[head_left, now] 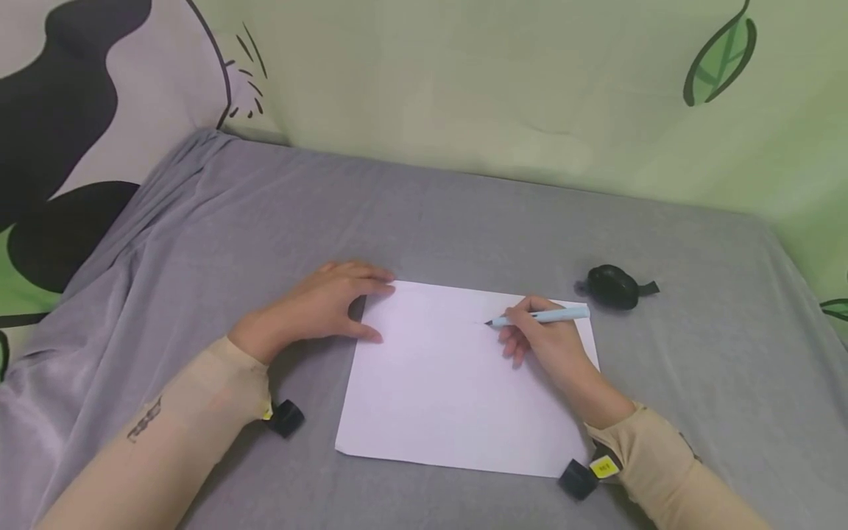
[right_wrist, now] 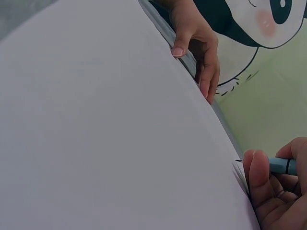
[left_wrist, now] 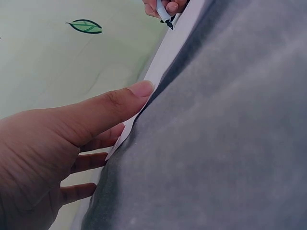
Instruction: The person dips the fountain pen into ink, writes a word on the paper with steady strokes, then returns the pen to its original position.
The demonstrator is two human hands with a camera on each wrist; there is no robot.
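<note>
A white sheet of paper (head_left: pixel 437 390) lies on the grey cloth. My right hand (head_left: pixel 546 338) grips a light blue pen (head_left: pixel 563 315), its dark tip at the upper right part of the sheet; a faint short mark shows beside the tip. In the right wrist view the pen (right_wrist: pixel 280 165) is partly hidden by the fingers. My left hand (head_left: pixel 324 302) rests at the sheet's upper left corner, thumb and fingers spread along the edge. The left wrist view shows the thumb of the left hand (left_wrist: pixel 72 124) on the paper (left_wrist: pixel 168 52).
Beyond the sheet's upper right corner sits a black rounded object (head_left: pixel 612 287) with a strap-like end. Grey cloth (head_left: pixel 424 206) covers the surface up to a pale green printed backdrop (head_left: pixel 464 81). Small black wrist devices (head_left: pixel 286 418) are worn at both sleeves.
</note>
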